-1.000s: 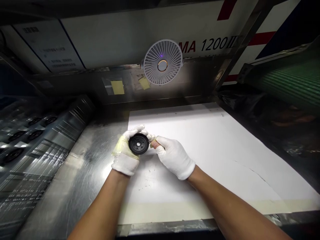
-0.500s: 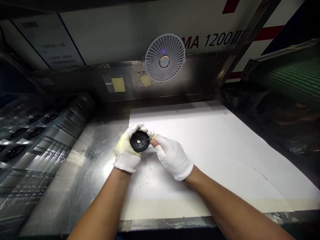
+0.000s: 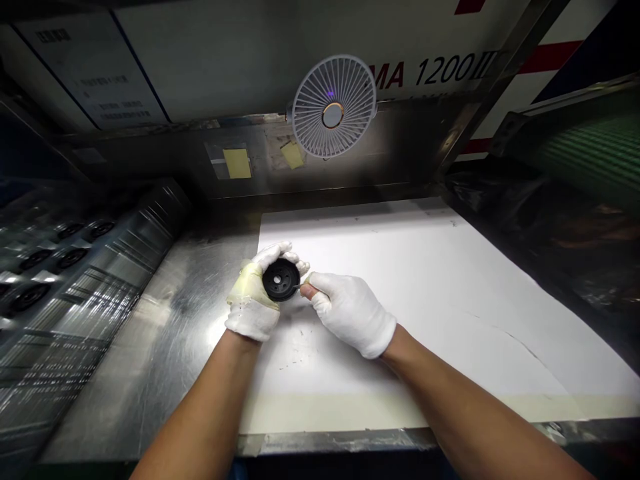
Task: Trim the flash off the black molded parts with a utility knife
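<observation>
A round black wheel-like part [image 3: 287,285] with a pale centre hole and small holes around it faces me. My left hand [image 3: 250,293], in a white glove with a yellowish patch, is closed around its left and far edges. My right hand [image 3: 350,312], also gloved in white with a bare fingertip showing, pinches a thin, small tool [image 3: 299,287]. The tool's tip meets the right rim of the black part, and its kind is too small to make out. Both hands are above a white sheet [image 3: 400,267].
At the left stand stacked clear plastic trays [image 3: 125,260] holding several similar black round parts. A white fan [image 3: 333,115] hangs at the back, near yellow notes [image 3: 237,163] on the metal panel. Dark plastic bagging [image 3: 505,193] lies along the right side.
My right hand has shifted slightly right, away from the black part's rim, and the thin tool shows between them. The black part is tilted a little differently in my left hand.
</observation>
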A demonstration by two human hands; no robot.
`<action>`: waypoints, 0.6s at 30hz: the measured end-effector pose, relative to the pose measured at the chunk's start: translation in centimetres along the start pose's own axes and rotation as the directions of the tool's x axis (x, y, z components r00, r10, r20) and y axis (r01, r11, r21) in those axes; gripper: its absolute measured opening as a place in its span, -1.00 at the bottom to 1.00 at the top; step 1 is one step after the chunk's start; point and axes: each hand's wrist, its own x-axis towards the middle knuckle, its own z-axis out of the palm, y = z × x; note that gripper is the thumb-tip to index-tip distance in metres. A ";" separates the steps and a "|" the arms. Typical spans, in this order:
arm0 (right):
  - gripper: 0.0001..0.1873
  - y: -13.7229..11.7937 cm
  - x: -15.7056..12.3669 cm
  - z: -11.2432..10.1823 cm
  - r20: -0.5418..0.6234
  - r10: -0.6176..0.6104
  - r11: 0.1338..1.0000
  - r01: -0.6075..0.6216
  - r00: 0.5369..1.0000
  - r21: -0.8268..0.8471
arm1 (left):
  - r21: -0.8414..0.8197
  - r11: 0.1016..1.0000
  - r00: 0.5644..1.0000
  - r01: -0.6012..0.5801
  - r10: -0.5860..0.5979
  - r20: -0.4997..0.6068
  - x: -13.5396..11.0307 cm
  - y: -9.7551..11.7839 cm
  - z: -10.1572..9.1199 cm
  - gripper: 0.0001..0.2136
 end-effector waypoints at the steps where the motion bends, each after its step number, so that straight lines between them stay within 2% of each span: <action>1: -0.77 0.0 0.0 0.1 -0.014 0.005 1.000 -0.005 1.000 0.013 | 0.004 1.000 1.000 -0.012 0.012 -0.013 0.0 0.0 0.0 -0.91; 6: -0.76 0.4 0.0 0.4 -0.084 0.016 0.999 -0.019 0.996 -0.029 | 0.083 0.995 0.994 -0.054 0.062 -0.086 -0.1 -0.2 0.2 -0.87; 9: -0.82 0.4 -0.1 0.4 -0.057 0.002 0.995 -0.008 0.998 -0.103 | 0.109 0.993 0.995 -0.039 0.049 -0.082 -0.3 -0.1 0.2 -0.86; 13: -0.78 0.3 -0.2 0.3 0.006 -0.011 0.994 0.012 1.000 -0.111 | 0.086 0.996 0.999 -0.012 0.017 -0.050 -0.4 0.1 0.3 -0.86; 18: -0.82 0.4 -0.1 0.3 -0.085 0.008 0.989 -0.020 0.996 -0.144 | 0.114 0.993 0.995 -0.043 0.052 -0.082 -0.2 0.0 0.1 -0.84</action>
